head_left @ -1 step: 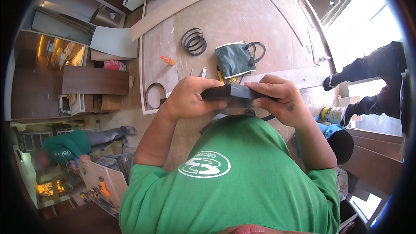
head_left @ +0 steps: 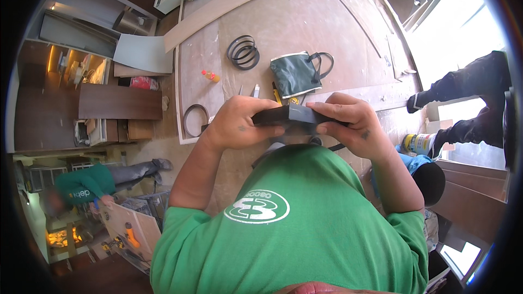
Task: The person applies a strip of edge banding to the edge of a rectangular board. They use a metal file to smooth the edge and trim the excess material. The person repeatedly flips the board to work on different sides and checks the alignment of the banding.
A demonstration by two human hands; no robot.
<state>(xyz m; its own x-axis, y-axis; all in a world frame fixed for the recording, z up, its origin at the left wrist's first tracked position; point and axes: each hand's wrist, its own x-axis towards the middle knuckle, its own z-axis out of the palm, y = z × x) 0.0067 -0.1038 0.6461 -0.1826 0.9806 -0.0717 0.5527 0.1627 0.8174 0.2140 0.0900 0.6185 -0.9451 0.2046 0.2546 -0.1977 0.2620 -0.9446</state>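
Black object [head_left: 294, 113] between left fingers [head_left: 263, 104] and right fingers [head_left: 333, 110], dark-green bag [head_left: 294, 76] beyond

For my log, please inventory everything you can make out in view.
Piece: 1, black, between the hands
Bag: 1, dark green, upper centre
Coil: 1, black, left of bag
Bottle: 1, orange, below-left of coil
Loop: 1, dark, below bottle
Tools: 2, yellow, below bag
Tub: 1, yellow and white, right
Panels: several, brown, left and right
Clutter: too small to count, mixed, left
Co-worker: 1, green top, lower left
Drill: 1, yellow and black, lower left
Legs: 2, dark trousers, right
Shirt: 1, green, lower centre
Left hand: 1, bare, piece's left
Right hand: 1, bare, piece's right
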